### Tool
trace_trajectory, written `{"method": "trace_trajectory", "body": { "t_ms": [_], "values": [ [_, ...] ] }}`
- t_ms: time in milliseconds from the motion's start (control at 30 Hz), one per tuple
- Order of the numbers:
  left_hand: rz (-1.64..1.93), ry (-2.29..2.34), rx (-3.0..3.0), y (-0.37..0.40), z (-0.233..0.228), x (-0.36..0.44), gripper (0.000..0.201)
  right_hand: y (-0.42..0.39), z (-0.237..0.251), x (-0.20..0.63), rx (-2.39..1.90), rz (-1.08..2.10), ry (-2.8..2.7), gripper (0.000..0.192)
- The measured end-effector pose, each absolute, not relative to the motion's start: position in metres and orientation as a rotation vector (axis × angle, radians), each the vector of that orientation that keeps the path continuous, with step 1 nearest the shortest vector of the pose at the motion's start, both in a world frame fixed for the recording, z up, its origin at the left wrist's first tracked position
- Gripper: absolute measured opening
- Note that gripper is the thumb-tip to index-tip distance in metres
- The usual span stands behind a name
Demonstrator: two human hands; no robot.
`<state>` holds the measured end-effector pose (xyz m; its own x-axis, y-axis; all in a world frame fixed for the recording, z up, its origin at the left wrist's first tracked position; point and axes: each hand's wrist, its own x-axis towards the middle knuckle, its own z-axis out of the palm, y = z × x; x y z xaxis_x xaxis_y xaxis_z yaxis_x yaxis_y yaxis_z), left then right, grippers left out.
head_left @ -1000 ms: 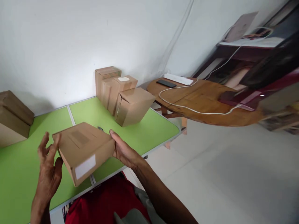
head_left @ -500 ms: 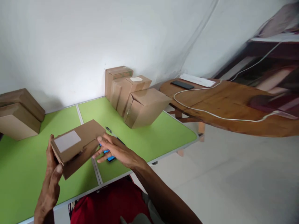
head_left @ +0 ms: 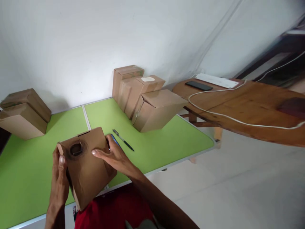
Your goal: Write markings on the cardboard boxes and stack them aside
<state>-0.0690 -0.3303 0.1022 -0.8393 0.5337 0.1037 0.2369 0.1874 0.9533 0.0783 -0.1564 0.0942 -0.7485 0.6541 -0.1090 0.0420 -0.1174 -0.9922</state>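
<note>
The cardboard box (head_left: 87,165) is plain brown, with a dark circular mark (head_left: 76,149) on its upward face near the far left corner. It is held above the near edge of the green worktop (head_left: 152,143). The left hand (head_left: 60,178) grips the left side, thumb on the top edge. The right hand (head_left: 111,156) lies flat on the top face, fingers extended.

Half a second ago the upward face carried a white label; that face is now out of view and the marked face is up. A pen (head_left: 123,140) now lies uncovered beside the right hand.

Three closed boxes (head_left: 147,98) stand at the far right and two (head_left: 23,111) at the far left; their contents cannot be seen.
</note>
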Motion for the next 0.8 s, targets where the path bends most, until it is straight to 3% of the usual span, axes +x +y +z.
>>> {"method": "trace_trajectory", "body": {
  "t_ms": [100, 233, 600, 700, 800],
  "values": [
    [1.654, 2.253, 0.768, -0.325, 0.106, -0.058, 0.095, -0.167, 0.096, 0.065, -0.881, 1.821, -1.691, 0.079],
    [1.568, 2.354, 0.755, -0.325, 0.114, -0.055, 0.116, -0.179, 0.099, 0.049, -0.930, 1.753, -1.669, 0.081],
    [1.413, 2.636, 0.684, -0.324, 0.123, -0.062, 0.121, -0.179, 0.084, 0.048, -0.839, 1.529, -1.881, 0.096],
    [1.518, 2.559, 0.659, -0.328, 0.111, -0.083, 0.121, -0.147, 0.074, 0.070, -0.891, 1.336, -2.032, 0.066],
    [1.551, 2.503, 0.768, -0.341, 0.096, -0.102, 0.134, -0.108, 0.062, 0.099, -1.382, 1.002, -2.218, 0.027]
  ]
}}
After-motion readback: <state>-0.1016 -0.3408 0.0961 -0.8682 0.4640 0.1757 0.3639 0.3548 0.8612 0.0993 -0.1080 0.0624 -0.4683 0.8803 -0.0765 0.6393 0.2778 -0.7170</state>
